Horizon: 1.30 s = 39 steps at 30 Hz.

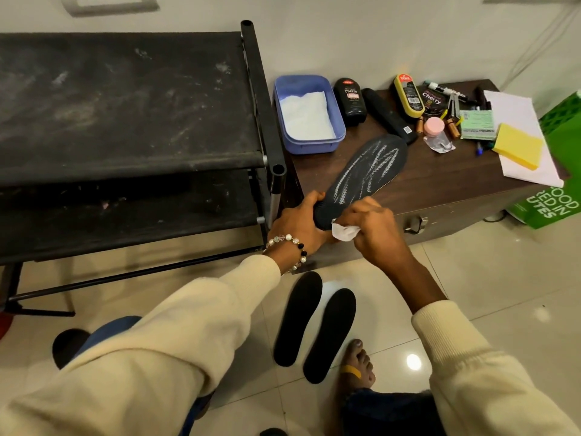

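**Left grip (298, 221) clamped on an insole's heel, right grip (374, 228) pinching a wipe**

The left grip is curled tight round the heel end of a black insole (367, 168), fingers wrapped over its edge, with a beaded bracelet (292, 247) on the wrist. The right grip is closed on a crumpled white wipe (344, 231), pinched between thumb and fingers and pressed to the insole's near end, just beside the left grip.

The insole slants up and away from the person, its patterned face upward and streaked with pale grey. Its toe end reaches over the dark wooden worktop (424, 184); whether it touches the wood cannot be told. Its heel end sits off the worktop's front edge.

Near the worktop's back left corner stands a blue tub (338, 121) with a white sheet lying in it. A black polish bottle (350, 100) lies just to its right. Farther right are small batteries, a pink-lidded jar (434, 125) and a yellow sponge (518, 144) resting on white paper.

A black shoe rack (125, 105) stands close against the worktop's left side, and a green bag (559, 146) sits at its right end. On the tiled floor below the grips a pair of black insoles (298, 319) lies side by side, near a bare foot (358, 366).
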{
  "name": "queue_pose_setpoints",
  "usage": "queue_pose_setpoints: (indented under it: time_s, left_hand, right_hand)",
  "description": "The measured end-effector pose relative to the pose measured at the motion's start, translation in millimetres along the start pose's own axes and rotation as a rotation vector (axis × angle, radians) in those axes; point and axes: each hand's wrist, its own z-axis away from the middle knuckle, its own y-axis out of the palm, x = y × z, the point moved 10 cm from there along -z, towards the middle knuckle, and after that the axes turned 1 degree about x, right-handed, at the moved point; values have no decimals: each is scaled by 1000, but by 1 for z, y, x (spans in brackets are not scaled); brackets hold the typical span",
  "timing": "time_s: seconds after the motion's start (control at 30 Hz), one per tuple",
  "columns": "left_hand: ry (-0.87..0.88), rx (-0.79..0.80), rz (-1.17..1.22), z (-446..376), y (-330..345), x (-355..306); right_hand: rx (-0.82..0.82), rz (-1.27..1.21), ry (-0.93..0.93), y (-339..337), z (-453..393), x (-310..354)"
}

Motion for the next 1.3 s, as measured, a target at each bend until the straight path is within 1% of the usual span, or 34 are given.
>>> queue_pose_setpoints:
  time_s: [0.07,0.2,0.27,0.33,0.4,0.43,0.53,0.6,0.67,0.73,0.77,0.8,0.87,0.9,0.93,1.0,1.07,1.1,1.13,1.17,1.23,1.27,1.3]
  left_hand:
    - [-1,-5,-1,0,0,0]
    - [-24,5,2,-1,2,3]
    - [-17,8,-4,-1,2,2]
    - [-11,5,-19,0,1,1]
    - [-15,6,-18,-1,1,2]
    - [-20,9,-15,-1,2,3]
    - [-35,17,-18,-2,2,4]
    - [-26,13,-23,-2,2,3]
    - [-21,7,-29,-2,2,1]
    - [-22,10,-33,-2,2,1]
    - [-23,12,-34,-3,3,1]
    - [-23,15,-32,-3,3,1]
    - [-23,23,-23,-3,3,2]
    - [-24,27,-20,-3,4,2]
    - [-27,29,-15,-4,4,3]
    - [-26,27,7,-5,3,4]
    - [-23,25,10,-6,4,5]
    - [-20,27,-9,-7,4,6]
    - [-15,29,-22,-6,4,5]
    - [-10,29,-11,-6,4,4]
    - [-8,31,43,-5,2,2]
    - [-12,32,56,-5,2,1]
    - [-16,35,60,-5,2,0]
  right_hand:
    - [-3,22,-14,-4,0,-6]
    - [-70,65,102,-9,3,-27]
    - [-53,45,44,-5,3,-13]
    - [28,13,-44,1,4,-1]
    - [43,24,-71,-1,5,-4]
    - [21,39,-58,-4,4,-12]
    - [-9,117,78,-6,3,-35]
    - [-26,130,111,-3,-1,-34]
    - [-3,81,43,3,-7,-15]
    - [-13,113,-62,3,-12,7]
    - [-18,103,-60,1,-13,9]
    - [-14,86,5,-1,-12,1]
    - [-21,3,229,1,-8,-37]
    - [-24,0,299,0,-6,-48]
    - [-40,48,312,-1,-6,-50]
    - [-33,102,184,2,-14,-26]
    - [52,102,41,22,-25,-3]
    - [90,101,22,32,-29,4]
    - [127,109,26,43,-33,1]
    - [109,95,35,48,-36,-5]
    - [129,15,143,54,-33,-30]
    - [120,39,211,49,-30,-40]
    - [78,54,248,42,-28,-44]
